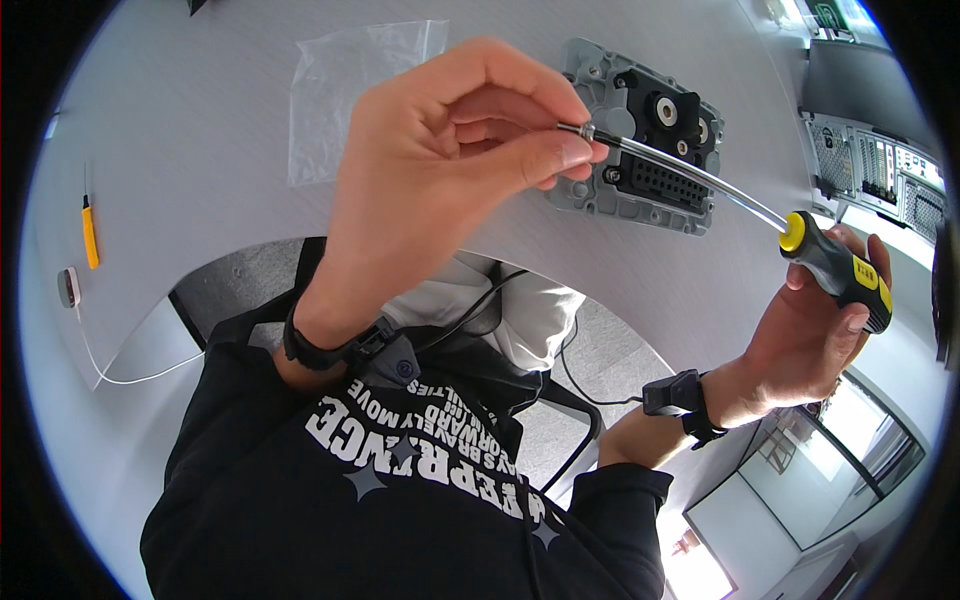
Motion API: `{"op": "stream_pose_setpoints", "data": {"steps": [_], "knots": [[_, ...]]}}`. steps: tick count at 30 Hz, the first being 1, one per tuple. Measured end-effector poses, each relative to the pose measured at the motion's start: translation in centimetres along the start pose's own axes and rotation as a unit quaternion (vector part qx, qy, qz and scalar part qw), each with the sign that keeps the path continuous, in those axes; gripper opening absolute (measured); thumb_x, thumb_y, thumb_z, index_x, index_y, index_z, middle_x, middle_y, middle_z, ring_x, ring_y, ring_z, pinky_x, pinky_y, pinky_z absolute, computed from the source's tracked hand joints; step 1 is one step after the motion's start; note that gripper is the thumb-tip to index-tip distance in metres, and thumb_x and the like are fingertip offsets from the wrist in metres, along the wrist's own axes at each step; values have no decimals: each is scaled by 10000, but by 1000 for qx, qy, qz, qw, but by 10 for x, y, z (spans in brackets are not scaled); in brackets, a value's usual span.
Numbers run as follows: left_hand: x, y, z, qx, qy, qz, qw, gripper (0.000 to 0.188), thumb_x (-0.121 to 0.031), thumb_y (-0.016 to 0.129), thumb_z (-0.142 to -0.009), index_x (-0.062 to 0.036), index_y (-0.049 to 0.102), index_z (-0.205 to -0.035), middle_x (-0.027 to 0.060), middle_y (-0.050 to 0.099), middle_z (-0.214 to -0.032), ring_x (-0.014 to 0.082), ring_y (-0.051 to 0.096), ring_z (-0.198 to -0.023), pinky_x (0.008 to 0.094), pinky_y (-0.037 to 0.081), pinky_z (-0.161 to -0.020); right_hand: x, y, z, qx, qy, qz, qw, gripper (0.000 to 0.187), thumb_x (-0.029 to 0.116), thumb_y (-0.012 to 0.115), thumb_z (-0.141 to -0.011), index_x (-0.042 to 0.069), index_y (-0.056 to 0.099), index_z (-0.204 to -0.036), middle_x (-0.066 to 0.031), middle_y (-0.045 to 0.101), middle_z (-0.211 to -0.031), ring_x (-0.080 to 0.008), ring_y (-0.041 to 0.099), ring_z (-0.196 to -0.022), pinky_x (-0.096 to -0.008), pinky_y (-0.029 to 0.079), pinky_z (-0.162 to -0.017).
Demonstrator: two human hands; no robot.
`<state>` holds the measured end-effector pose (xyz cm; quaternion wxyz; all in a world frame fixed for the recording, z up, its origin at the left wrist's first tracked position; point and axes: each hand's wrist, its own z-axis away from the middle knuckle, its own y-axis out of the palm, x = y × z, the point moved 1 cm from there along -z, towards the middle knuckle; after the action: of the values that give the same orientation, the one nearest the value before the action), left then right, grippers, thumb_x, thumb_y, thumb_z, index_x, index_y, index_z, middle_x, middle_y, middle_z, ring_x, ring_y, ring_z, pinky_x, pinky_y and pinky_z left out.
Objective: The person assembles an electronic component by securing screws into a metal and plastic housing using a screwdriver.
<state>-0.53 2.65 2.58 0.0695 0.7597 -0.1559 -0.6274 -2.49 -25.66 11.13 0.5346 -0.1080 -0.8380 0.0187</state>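
Note:
My left hand (425, 165) pinches a small metal screw (574, 128) between thumb and fingertips. The head of that screw meets the tip of a long screwdriver (712, 181). My right hand (795, 350) is closed round the screwdriver's black-and-yellow handle, out to the right, so the shaft slants up and left. Beneath the shaft lies a grey cast-metal housing (590, 207) on the table. Set into the housing is a black plastic connector block (660, 183) with rows of small holes and round metal fasteners.
A clear plastic bag (318, 110) lies flat behind my left hand. At the far left are a thin yellow-handled screwdriver (90, 237) and a small device (68, 288) on a white cable. The table (225, 150) has a curved front edge; computer equipment (875, 170) stands at the right.

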Motion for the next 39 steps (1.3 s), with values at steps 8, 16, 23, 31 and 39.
{"op": "stream_pose_setpoints", "data": {"steps": [8,16,23,31,39], "knots": [[-3,6,2,1,3,12,1000,158,9,668,-865,-38,643,-1014,109,732,-890,177,725,-807,208,550,-639,2,-5,4,-61,-44,-44,996,752,343,752,-801,-36,423,-1360,-252,604,-1143,-392,602,-1080,-422,573,-869],[-3,6,3,14,-4,23,1000,166,13,665,-868,-36,643,-1025,121,731,-904,179,725,-815,211,566,-654,3,-8,6,-68,-67,-29,995,745,362,728,-815,-31,410,-1362,-255,614,-1128,-380,621,-1059,-410,572,-864],[-6,3,3,15,-10,-37,999,135,1,643,-885,-34,646,-1015,89,703,-929,140,690,-863,207,528,-693,3,-9,8,-104,-85,-41,990,705,329,722,-823,-25,425,-1356,-255,616,-1127,-379,630,-1051,-431,544,-903],[-6,4,-9,28,-22,-50,998,134,-34,539,-909,-18,654,-977,11,584,-807,83,536,-775,221,423,-707,-7,-15,15,-107,-68,-58,990,667,291,735,-816,-29,457,-1332,-254,627,-1109,-376,631,-1050,-452,541,-904],[4,15,-15,0,-58,-55,997,182,-47,504,-940,-15,679,-973,36,644,-882,97,579,-804,232,455,-740,-21,-19,24,-146,-55,-124,980,602,265,699,-857,-51,462,-1311,-270,625,-1100,-350,653,-1012,-375,572,-833]]}}
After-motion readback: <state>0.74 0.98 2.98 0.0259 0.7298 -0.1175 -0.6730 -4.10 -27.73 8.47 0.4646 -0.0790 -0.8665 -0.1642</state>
